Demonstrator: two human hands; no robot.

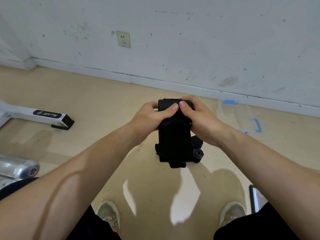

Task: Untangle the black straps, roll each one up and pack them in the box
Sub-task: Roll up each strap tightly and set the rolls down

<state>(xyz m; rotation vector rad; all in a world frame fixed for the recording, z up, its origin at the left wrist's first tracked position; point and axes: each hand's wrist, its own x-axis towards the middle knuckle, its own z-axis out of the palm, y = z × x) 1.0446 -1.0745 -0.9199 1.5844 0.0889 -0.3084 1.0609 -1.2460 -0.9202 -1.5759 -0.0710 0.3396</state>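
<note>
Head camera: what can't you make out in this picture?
Head view only.
The black strap: left hand and right hand cover its top, so how far it is rolled is hidden.
The rolled straps behind it: the hanging strap hides some; their number is unclear.
The clear box: faint, see-through; contents unreadable.
The dark object at the right edge: cut off.

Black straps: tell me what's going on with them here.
A person holds a wide black strap up in front of them with both hands. The left hand and right hand grip its top end, where it looks partly rolled, with the thumbs pressed side by side; the rest hangs down. At least two small rolled straps lie on the floor beside it. The clear box with blue latches sits on the floor to the right, apart from them.
</note>
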